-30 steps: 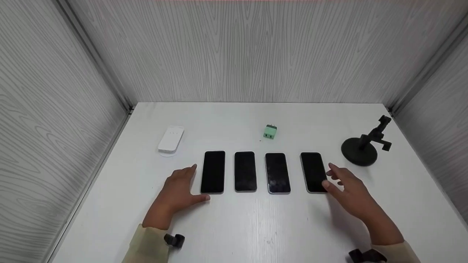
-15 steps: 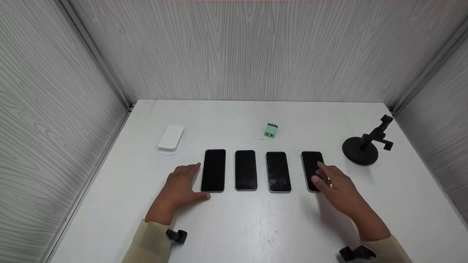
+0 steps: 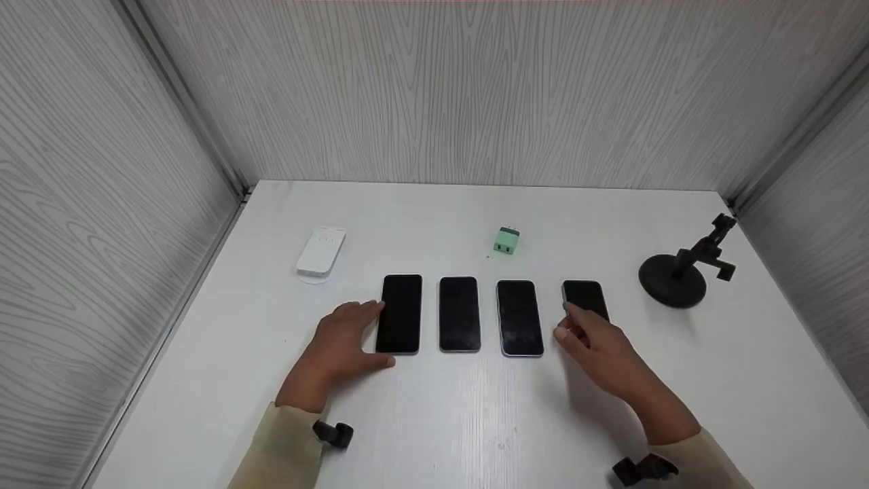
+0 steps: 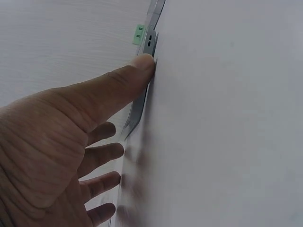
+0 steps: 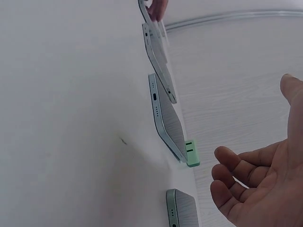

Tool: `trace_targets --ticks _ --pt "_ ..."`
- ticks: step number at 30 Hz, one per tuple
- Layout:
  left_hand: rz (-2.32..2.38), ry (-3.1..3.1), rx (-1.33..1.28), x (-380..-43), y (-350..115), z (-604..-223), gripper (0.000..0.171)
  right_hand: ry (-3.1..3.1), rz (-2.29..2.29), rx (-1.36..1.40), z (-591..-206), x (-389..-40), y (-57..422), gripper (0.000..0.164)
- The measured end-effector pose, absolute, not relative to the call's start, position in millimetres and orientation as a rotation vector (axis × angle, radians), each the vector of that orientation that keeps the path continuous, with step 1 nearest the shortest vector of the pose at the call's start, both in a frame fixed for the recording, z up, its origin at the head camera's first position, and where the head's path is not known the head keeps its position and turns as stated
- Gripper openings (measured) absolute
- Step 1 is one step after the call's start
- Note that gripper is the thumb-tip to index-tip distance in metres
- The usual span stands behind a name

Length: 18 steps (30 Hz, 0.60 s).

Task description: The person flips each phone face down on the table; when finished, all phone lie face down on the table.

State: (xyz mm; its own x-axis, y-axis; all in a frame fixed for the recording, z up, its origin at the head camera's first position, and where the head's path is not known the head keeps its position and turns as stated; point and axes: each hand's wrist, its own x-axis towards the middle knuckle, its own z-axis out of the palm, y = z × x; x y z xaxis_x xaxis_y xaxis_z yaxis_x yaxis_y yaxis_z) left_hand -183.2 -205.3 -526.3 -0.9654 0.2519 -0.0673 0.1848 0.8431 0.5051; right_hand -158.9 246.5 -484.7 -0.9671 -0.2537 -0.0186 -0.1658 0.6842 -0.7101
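Note:
Several black-screened smartphones lie side by side on the white table. My left hand (image 3: 333,353) is at the leftmost phone (image 3: 400,316), index fingertip right at its left side and thumb by its near left corner. In the left wrist view, that thumb (image 4: 111,90) overlaps the phone's edge and the fingers are spread. My right hand (image 3: 604,353), fingers loosely bent and holding nothing, hovers over the near part of the rightmost phone (image 3: 586,295), hiding it. Between them lie two more: a phone (image 3: 459,316) left of centre and a silver-edged phone (image 3: 520,318).
Behind the row stands a green plug adapter (image 3: 506,240). A white rectangular device (image 3: 321,251) on a round base is at the back left. The black stand (image 3: 672,282) with a jointed arm is at the right. Wood-grain panels (image 3: 434,95) enclose the table's back and sides.
My right hand has moved left from beside the rightmost phone to over its near part. The left hand has barely shifted; the phones stay in their row.

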Motion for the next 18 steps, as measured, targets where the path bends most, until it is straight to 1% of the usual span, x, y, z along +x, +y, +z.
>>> trace_targets --ticks 6,18 --pt "0.772 2.888 0.368 -184.5 -205.2 -527.4 0.094 2.764 -1.161 -0.384 -487.0 -158.2 234.1 0.068" --pt "0.808 2.878 0.374 -183.5 -204.2 -526.6 0.090 2.711 -1.168 -0.441 -491.0 -156.9 209.9 0.071"
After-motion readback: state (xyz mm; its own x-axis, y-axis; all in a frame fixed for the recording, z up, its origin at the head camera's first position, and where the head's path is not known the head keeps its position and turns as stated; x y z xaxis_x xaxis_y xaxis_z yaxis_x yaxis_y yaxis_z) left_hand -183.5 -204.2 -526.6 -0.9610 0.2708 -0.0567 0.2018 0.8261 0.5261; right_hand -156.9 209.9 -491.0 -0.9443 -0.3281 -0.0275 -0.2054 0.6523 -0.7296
